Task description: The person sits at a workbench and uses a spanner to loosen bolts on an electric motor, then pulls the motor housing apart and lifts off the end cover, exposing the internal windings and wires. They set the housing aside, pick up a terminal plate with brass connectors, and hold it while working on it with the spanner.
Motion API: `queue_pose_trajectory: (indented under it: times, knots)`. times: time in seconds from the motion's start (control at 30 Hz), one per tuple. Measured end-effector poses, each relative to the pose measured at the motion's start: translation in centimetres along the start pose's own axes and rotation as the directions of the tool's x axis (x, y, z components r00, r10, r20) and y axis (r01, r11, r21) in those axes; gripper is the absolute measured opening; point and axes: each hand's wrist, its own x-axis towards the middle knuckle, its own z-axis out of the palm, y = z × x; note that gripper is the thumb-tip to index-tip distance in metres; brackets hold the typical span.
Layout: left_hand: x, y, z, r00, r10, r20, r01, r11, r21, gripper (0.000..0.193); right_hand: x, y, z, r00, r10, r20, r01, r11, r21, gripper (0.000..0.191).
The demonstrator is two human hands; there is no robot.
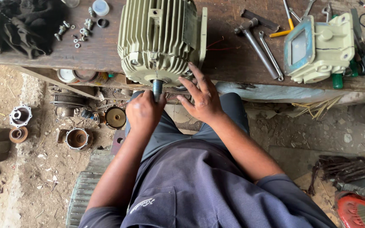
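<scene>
We count one pale green motor (159,40) with ribs on its body; it stands at the near edge of the wooden bench (229,63), about the middle, and its dark shaft (157,88) sticks out over that edge toward us. We see one shaft and two hands. Our left hand (143,112) is closed around the shaft, fingers wrapped on it. Our right hand (202,99) is open, the fingers spread apart, and the fingertips (189,67) touch the lower end face of the motor just beside the shaft.

On the right part of the bench lies one pale cover box (317,48) with a blue frame, and between it and the motor lie two long socket wrenches (262,50). Near the far left corner lies a black cloth (28,23), and beside it several small bolts and nuts (77,31), too small to count surely. On the ground left of us lie about three round rusty flanges (77,138). Nothing stands between the hands and the motor.
</scene>
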Motion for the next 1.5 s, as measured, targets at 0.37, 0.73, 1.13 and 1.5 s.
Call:
queue_pose_trajectory:
  times: [0.37, 0.73, 1.13, 1.5]
  knots:
    - [0.5, -2.2, 0.9, 0.949, -0.147, 0.278, 0.263, 0.856, -0.445, 0.048, -0.3, 0.3, 0.1, 1.000, 0.004, 0.014, -0.004, 1.000, 0.002, 0.054]
    - [1.6, -5.5, 6.7, 0.599, 0.272, 0.753, 0.799, -0.264, -0.541, 0.029, -0.2, 0.2, -0.4, 1.000, -0.009, -0.011, 0.010, 0.999, 0.044, 0.050]
    - [1.4, -0.1, 1.5, 0.975, -0.069, 0.211, 0.028, 0.981, 0.193, 0.040, -0.4, 0.6, -0.6, 1.000, 0.007, 0.002, -0.007, 0.998, 0.055, 0.049]
    - [1.1, -2.9, 0.1, 0.815, -0.147, 0.561, 0.554, 0.483, -0.678, 0.044, -0.5, 0.8, -0.1, 0.998, 0.062, 0.019, -0.063, 0.995, 0.078, 0.042]
